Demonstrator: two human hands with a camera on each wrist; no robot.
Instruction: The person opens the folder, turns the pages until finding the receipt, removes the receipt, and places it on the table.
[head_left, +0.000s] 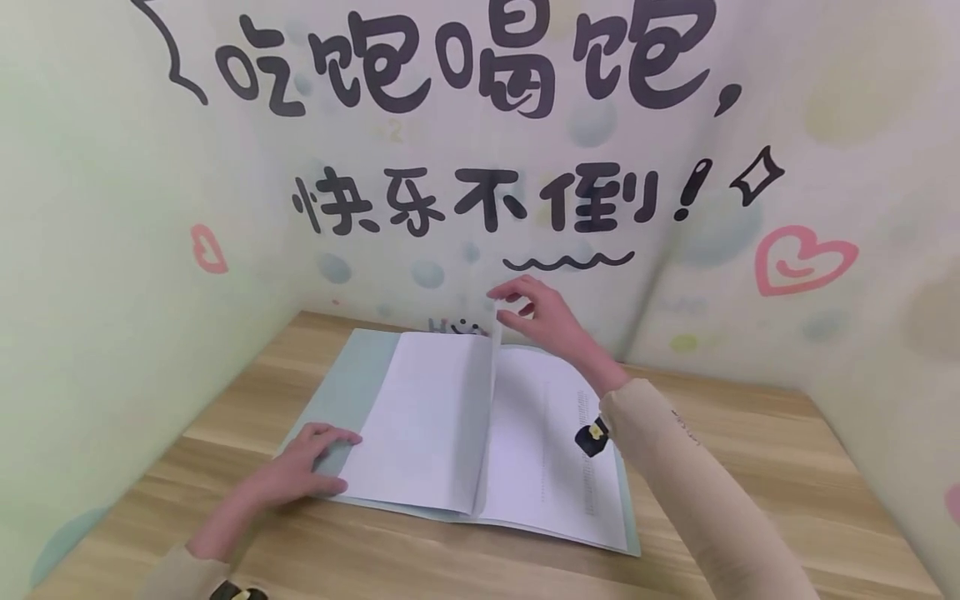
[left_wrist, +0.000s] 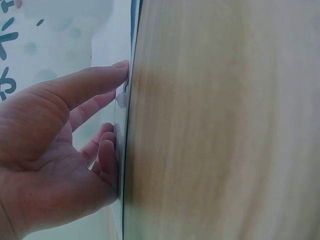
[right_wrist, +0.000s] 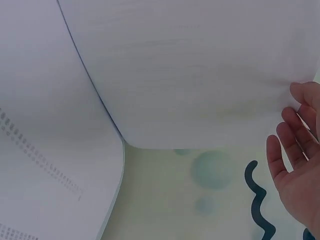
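An open booklet with a pale blue cover (head_left: 363,358) lies on the wooden table, white pages on both sides. One page (right_wrist: 190,75) stands nearly upright from the spine, seen almost edge-on from the head. At its upper outer corner, my right hand (head_left: 543,312) pinches it between thumb and index finger; the other fingers are loosely bent in the right wrist view. My left hand (head_left: 300,467) rests at the booklet's lower left, fingers spread over the cover margin and the edge of the left page (head_left: 412,425). Columns of small print run down the right page (head_left: 555,458).
Bare wood of the table (head_left: 757,467) extends to the right of the booklet and along its front. Behind it rises a pale wall (head_left: 420,150) with large dark lettering, a pink heart and coloured dots. Another wall (head_left: 97,250) borders the left side.
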